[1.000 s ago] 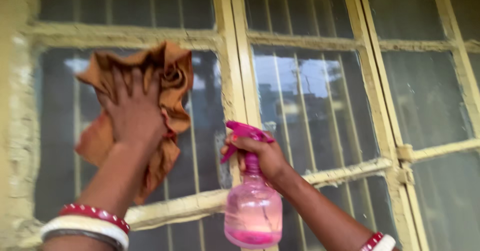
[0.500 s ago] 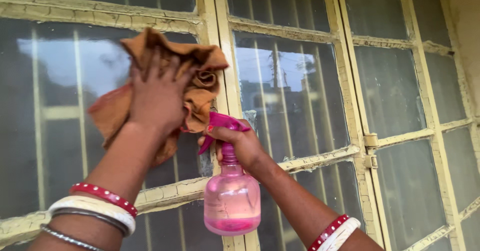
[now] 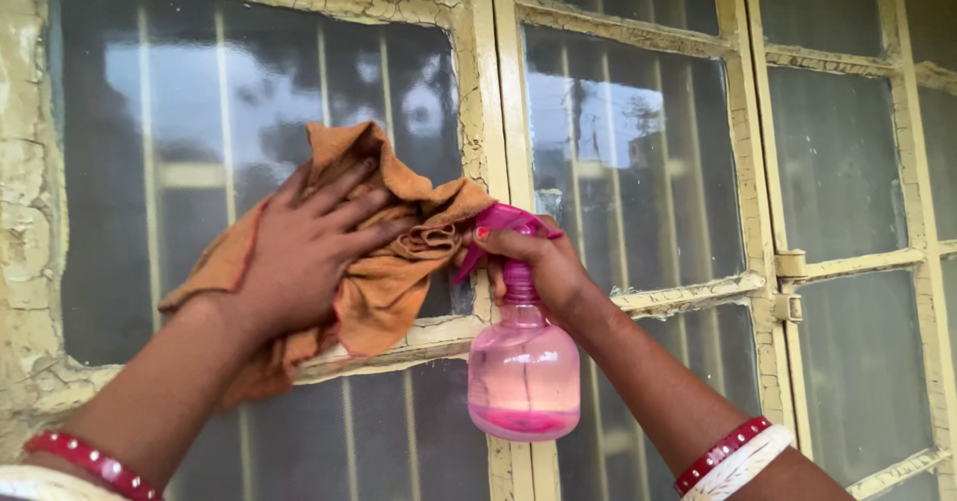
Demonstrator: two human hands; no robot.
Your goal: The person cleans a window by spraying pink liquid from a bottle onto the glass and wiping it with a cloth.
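Left hand (image 3: 309, 252), fingers spread flat on the orange cloth (image 3: 389, 282), had slid down to the pane's (image 3: 179, 112) lower edge at frame centre; right hand (image 3: 543, 267) gripped the pink spray bottle (image 3: 523, 366), trigger unpressed.

The left hand (image 3: 304, 252) with the crumpled orange-brown cleaning cloth (image 3: 384, 262) has moved down the dark glass pane (image 3: 199, 122): a second ago it was pressed near the top of the pane, and now it lies low, with the cloth hanging over the cracked cream horizontal window bar (image 3: 439, 336). The fingers now point to the right, not upward. The cloth now touches the magenta trigger head of the pink transparent plastic spray bottle (image 3: 523, 366), which the right hand (image 3: 543, 272) holds slightly more to the right.
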